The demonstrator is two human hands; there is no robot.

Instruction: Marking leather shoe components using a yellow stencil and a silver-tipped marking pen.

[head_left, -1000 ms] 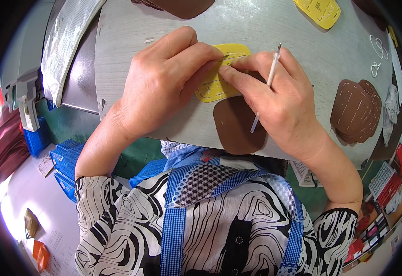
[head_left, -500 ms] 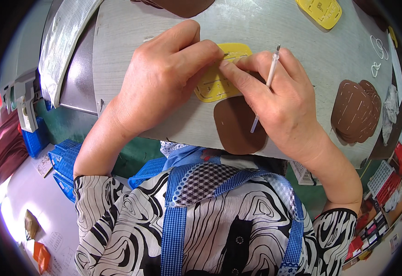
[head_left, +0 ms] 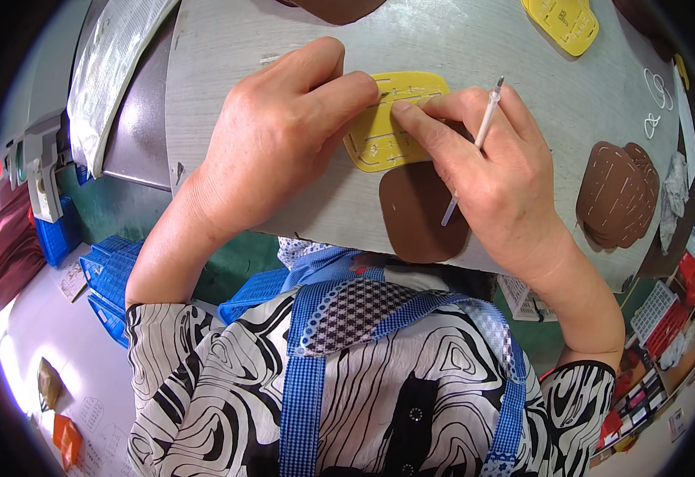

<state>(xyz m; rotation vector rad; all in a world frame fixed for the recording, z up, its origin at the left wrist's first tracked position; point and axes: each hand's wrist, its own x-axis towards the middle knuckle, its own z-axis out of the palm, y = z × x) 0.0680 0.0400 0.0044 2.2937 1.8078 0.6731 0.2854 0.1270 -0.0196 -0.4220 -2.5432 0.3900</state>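
My left hand (head_left: 288, 131) is closed, with its bent index fingertip at the upper left of a yellow slotted template (head_left: 391, 127). Whatever its fingers pinch is hidden; a small dark tip shows beside them. A slim white marking pen (head_left: 488, 119) slants through the fingers of my right hand (head_left: 494, 163), its dark point facing up and away. That hand's thumb presses on the right part of the template, the index finger along its far right edge. Nearer me, a rounded brown piece (head_left: 415, 215) lies partly beneath the template's near edge and my right hand.
On the right lies a stack of brown pieces (head_left: 617, 191) with pale dashes. Another yellow template (head_left: 566, 24) sits at the far right, near white cord loops (head_left: 657, 87). More brown material (head_left: 339, 6) is at the far edge. Blue crates (head_left: 113, 278) stand low on the left.
The template and the brown pieces appear slightly farther right in view. My right hand has shifted a little right with the pen, while my left hand stays nearly in place.
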